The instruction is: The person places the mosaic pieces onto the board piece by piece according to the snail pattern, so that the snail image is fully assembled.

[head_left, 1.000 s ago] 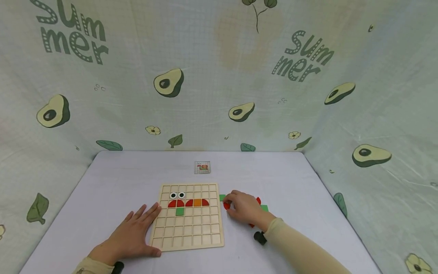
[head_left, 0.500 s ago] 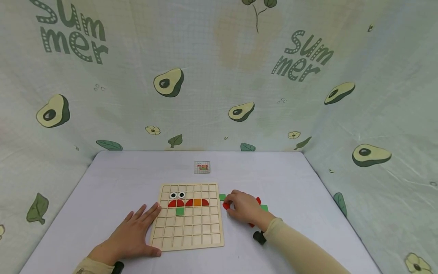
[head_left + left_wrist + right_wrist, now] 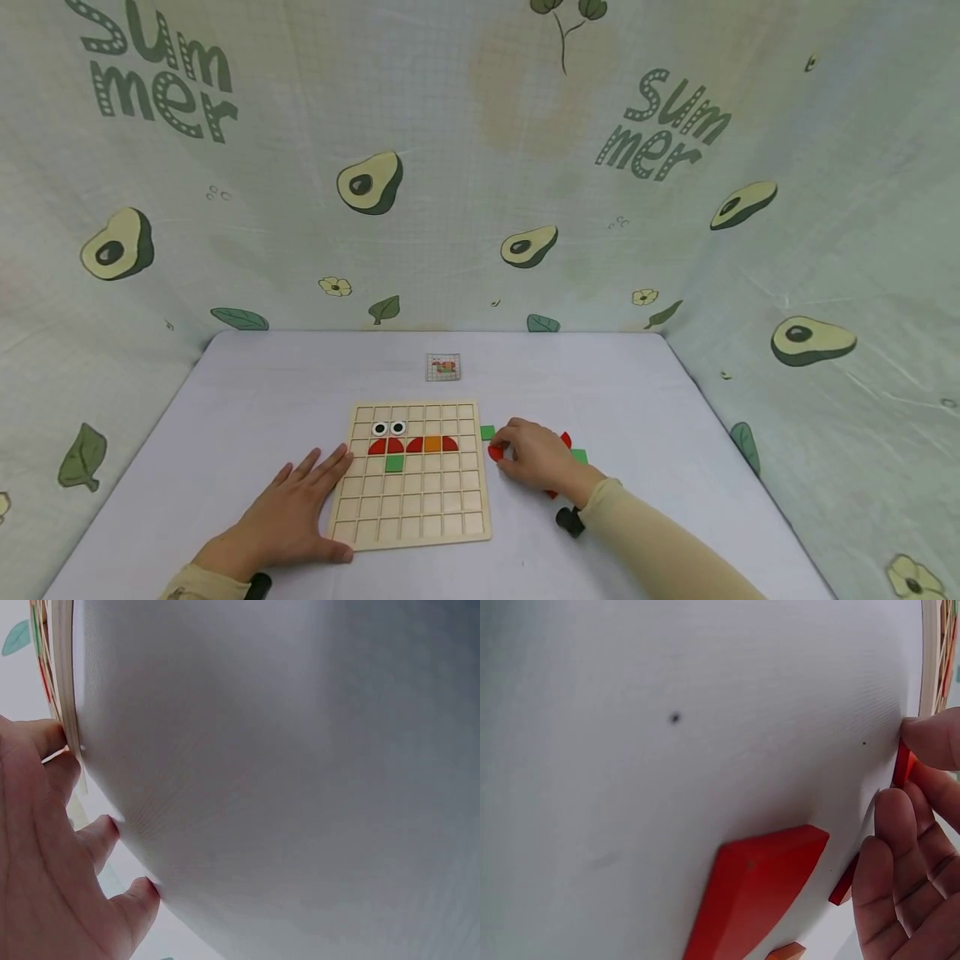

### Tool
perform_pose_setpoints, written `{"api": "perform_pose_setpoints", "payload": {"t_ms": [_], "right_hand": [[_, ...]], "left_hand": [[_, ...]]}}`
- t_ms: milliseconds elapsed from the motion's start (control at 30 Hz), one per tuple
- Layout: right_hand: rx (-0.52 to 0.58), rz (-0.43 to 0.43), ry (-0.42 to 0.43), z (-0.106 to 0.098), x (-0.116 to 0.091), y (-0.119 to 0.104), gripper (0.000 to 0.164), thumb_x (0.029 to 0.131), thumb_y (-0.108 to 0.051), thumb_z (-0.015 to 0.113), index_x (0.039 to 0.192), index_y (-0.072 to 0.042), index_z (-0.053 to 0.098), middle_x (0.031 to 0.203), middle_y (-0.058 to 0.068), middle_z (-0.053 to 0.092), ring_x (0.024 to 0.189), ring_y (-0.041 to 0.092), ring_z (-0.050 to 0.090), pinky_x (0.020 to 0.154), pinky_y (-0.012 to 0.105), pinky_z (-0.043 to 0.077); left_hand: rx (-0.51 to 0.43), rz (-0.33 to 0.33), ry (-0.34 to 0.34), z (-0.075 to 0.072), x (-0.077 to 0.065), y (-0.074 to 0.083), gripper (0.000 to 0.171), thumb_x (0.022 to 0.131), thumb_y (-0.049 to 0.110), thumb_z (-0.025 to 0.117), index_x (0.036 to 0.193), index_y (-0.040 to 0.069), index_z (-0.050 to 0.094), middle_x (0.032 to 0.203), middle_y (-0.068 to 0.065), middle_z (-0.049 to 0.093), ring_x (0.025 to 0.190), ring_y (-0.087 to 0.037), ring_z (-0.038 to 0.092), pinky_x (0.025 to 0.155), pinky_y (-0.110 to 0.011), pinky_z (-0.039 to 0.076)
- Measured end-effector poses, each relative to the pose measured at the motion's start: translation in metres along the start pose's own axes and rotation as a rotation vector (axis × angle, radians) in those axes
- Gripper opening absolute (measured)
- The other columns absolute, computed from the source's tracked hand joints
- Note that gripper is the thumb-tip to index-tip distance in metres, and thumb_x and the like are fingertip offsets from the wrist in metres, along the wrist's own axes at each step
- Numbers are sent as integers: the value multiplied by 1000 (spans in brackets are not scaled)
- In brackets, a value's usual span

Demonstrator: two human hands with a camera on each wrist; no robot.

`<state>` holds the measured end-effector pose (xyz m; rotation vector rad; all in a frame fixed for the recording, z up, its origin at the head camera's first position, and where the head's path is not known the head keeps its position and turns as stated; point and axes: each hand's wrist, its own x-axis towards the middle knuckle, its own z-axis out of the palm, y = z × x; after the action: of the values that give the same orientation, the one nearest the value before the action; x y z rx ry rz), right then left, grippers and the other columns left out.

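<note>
Left hand: fingers spread wide, presumably steadying the grid board just right of their tips (my guess, from afar). Green square: just beyond the fingertips of the right hand. Red piece: pinched there, a hold I judge suits its smallness.

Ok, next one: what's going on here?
A person's left hand touches the left edge of a gridded board, while the right hand pinches a red piece on the table, just off the board's right edge. On the board are two eye pieces, four red shapes, an orange square and a green square. More loose pieces lie near the right hand, and a small picture card lies beyond the board.
</note>
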<state>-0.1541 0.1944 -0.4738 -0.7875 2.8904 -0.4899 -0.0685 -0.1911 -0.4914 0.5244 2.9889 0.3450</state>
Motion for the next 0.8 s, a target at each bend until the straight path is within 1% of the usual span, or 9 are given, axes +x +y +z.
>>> {"api": "perform_pose_setpoints", "payload": {"t_ms": [167, 533, 800], "right_hand": [[9, 0, 9, 0, -1, 1, 24, 86, -19, 75, 109, -15, 74, 95, -9, 60, 72, 5, 51, 66, 24, 48], [29, 3, 25, 0, -1, 3, 24, 85, -19, 73, 109, -18, 74, 94, -10, 59, 66, 5, 50, 60, 22, 46], [52, 10, 51, -3, 3, -5, 22, 85, -22, 75, 106, -20, 75, 93, -10, 59, 67, 6, 51, 60, 22, 46]], "left_hand": [[8, 5, 4, 1, 0, -1, 133, 54, 96, 57, 153, 9, 41, 160, -5, 34, 143, -43, 29, 107, -69, 25], [-1, 2, -11, -1, 0, 1, 132, 54, 94, 60, 153, 9, 40, 160, -5, 33, 143, -44, 28, 107, -69, 25], [3, 6, -14, -2, -1, 1, 132, 54, 95, 59, 153, 9, 39, 160, -5, 33, 143, -44, 29, 107, -69, 25]]}}
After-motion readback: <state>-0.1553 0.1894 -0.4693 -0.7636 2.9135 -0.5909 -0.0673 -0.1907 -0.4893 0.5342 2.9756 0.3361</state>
